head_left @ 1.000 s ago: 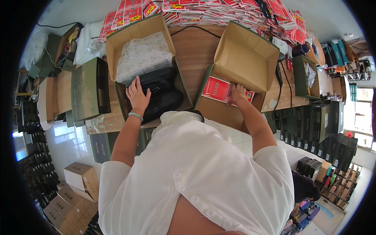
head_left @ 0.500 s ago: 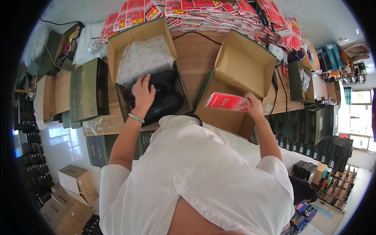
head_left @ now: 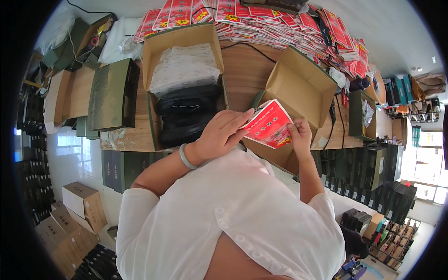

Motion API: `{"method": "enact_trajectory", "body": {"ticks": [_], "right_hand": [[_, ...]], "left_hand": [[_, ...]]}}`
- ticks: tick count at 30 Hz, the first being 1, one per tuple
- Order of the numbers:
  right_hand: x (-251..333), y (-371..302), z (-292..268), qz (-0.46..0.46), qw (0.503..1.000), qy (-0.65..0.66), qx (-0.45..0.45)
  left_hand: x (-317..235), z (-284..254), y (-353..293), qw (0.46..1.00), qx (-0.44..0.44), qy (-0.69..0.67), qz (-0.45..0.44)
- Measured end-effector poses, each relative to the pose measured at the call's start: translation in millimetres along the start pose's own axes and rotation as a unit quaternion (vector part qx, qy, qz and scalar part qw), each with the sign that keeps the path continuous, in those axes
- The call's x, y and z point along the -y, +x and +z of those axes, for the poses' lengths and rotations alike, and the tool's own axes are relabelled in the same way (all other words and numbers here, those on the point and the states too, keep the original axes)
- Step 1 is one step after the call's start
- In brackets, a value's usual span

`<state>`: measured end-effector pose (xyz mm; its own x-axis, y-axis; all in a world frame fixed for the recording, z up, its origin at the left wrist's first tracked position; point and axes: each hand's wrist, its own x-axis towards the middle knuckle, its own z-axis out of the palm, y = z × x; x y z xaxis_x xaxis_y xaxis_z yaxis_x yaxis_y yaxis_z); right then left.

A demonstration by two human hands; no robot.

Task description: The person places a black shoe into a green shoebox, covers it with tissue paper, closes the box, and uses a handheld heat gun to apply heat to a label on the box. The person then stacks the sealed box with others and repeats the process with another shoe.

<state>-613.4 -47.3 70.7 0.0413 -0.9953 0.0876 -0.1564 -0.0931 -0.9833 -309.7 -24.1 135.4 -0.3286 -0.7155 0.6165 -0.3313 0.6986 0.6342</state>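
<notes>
My right hand [head_left: 301,133] grips a flat red printed packet [head_left: 269,125] by its right edge, thumb on the face. At the packet's left edge, my left hand [head_left: 223,129], with a pale bangle on its wrist, pinches it between thumb and fingers. The packet is tilted over an open, brown-lined green shoe box [head_left: 298,86]. To the left, another open shoe box [head_left: 149,60] holds a pair of black shoes [head_left: 189,112], with white patterned tissue paper [head_left: 186,67] folded back at the far end.
Piled red packets [head_left: 261,32] line the table's far edge. A closed green box [head_left: 112,95] stands at the left, a small open box [head_left: 363,114] at the right. Black cables [head_left: 337,116] run beside the right box. Cartons [head_left: 70,233] sit on the floor at left.
My left hand has left the black shoes and moved right to the packet. The packet has turned and moved slightly, its face more toward me. The whole view has shifted a little.
</notes>
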Motion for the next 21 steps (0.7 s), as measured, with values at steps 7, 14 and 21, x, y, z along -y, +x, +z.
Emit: {"method": "enact_trajectory", "body": {"ticks": [7,14,21], "right_hand": [[3.3,13.0,20.2,-0.003,0.999,0.008,0.043],[-3.1,24.6,52.5,0.003,0.995,-0.029,0.095],[2.7,42.4,93.4,0.049,0.969,-0.127,0.206]], "left_hand": [[7.3,-8.7,-11.5,0.998,-0.028,0.014,-0.055],[19.9,-18.9,-37.2,0.980,-0.056,0.013,-0.188],[33.6,-41.6,-65.6,0.940,-0.070,-0.109,-0.315]]}}
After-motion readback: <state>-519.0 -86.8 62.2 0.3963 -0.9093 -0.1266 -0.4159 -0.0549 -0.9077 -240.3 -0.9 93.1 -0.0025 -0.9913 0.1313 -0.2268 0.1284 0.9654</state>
